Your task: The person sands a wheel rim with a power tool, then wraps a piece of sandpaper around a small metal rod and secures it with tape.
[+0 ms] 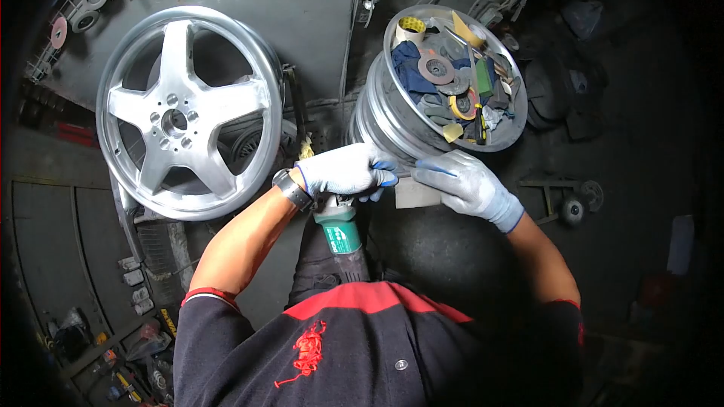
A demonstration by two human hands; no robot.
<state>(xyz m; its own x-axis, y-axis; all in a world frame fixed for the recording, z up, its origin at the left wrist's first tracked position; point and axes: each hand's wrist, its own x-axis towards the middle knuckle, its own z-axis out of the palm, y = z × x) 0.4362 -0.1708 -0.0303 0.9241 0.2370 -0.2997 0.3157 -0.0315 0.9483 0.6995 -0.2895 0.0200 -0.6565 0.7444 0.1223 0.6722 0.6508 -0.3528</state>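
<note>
My left hand, in a white glove with blue fingertips, is closed at the head of a green and black power tool; what its fingers pinch is too small to make out. The tool lies against my lap, below that hand. My right hand, gloved too, holds a flat grey rectangular piece between thumb and fingers. The piece's left edge is close to my left fingertips. Just beyond both hands is a silver wheel rim whose top holds discs, tape rolls and cloths.
A five-spoke silver wheel stands upright on a stand at the left. Cables hang at the top centre. A small wheeled frame is on the floor at the right. Tools and bags lie at the lower left.
</note>
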